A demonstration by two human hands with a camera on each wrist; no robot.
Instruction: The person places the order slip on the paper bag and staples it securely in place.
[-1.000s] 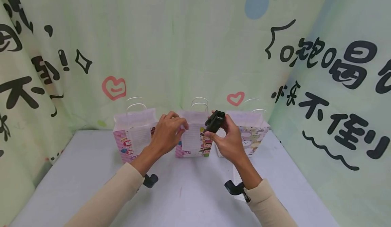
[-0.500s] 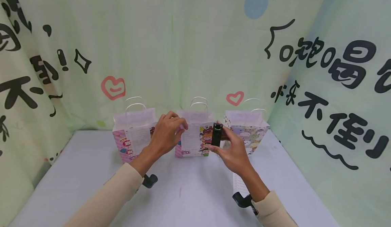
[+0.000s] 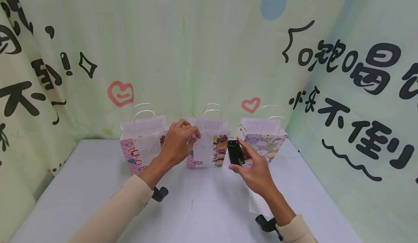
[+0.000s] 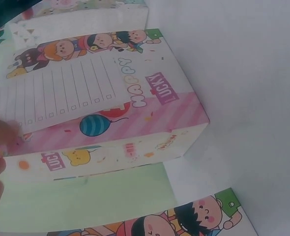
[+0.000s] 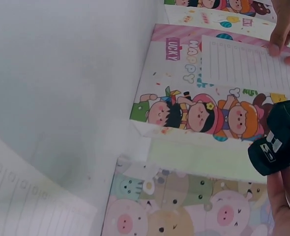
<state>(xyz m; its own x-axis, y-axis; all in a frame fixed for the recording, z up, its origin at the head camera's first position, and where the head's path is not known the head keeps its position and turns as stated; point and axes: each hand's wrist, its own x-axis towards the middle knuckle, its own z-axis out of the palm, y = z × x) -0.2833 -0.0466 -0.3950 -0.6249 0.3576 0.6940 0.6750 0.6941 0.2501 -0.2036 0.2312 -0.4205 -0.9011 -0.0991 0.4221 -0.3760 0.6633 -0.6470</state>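
Observation:
A pink paper gift bag (image 3: 210, 126) stands upright in the middle, with cartoon children on its front. A lined checklist sheet (image 4: 66, 93) lies flat against that front. At the bag's top edge my left hand (image 3: 179, 141) pinches the sheet between thumb and fingers; the right wrist view shows these fingertips (image 5: 275, 49) on the sheet's upper end. My right hand (image 3: 256, 168) grips a black stapler (image 3: 236, 152) just right of the middle bag, apart from the sheet. Part of the stapler is cut off in the right wrist view.
To the left stands a similar bag (image 3: 130, 152) with a lined sheet (image 3: 148, 148) on its front. An animal-print bag (image 3: 266, 145) stands on the right. Another lined sheet (image 3: 258, 202) lies on the white table (image 3: 192, 217) near my right forearm. A printed curtain hangs behind.
My right hand has moved right and down with the stapler, away from the sheet's top edge, and the stapler has turned. My left hand has stayed in place.

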